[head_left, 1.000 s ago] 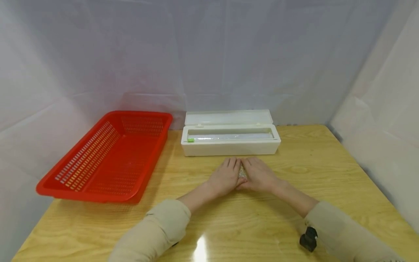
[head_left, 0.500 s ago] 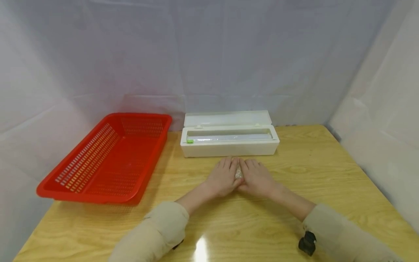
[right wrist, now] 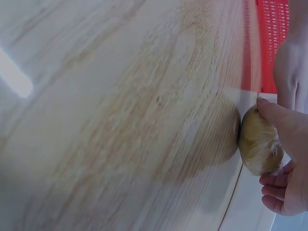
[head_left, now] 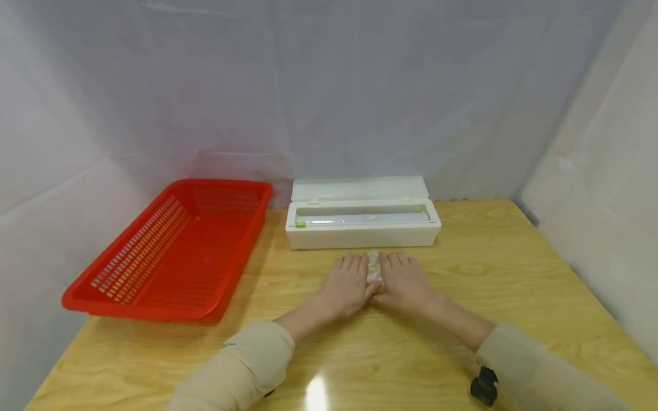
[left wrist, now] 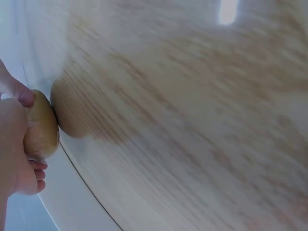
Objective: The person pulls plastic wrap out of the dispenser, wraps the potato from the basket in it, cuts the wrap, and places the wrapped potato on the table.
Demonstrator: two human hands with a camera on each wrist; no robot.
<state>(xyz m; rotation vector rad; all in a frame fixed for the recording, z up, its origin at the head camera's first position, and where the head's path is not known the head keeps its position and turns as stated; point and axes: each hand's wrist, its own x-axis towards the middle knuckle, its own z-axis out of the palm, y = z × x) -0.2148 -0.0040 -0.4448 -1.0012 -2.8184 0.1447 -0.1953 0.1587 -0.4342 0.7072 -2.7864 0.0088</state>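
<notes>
A yellow-brown potato (head_left: 374,269) in clear cling film rests on the wooden table between my two hands. In the right wrist view the film bunches in creases over the potato (right wrist: 255,139). My left hand (head_left: 345,290) grips its left side, with the thumb on the near end, as the left wrist view also shows on the potato (left wrist: 42,126). From the other side my right hand (head_left: 405,287) holds it, fingers curled around the far end. The thumbs meet or nearly meet at the near end. Palms and fingers hide the potato's sides.
Just behind the hands stands a white cling film dispenser (head_left: 362,236) with its lid raised, a film roll and a green slider (head_left: 300,224) showing. At the left is a red plastic basket (head_left: 226,274). Pale sheeting (head_left: 329,85) hangs behind the table (head_left: 488,297).
The fingers of both hands have parted slightly along the top, so more of the wrapped potato shows between them. The dispenser and basket stay in place; the head view shifts a little.
</notes>
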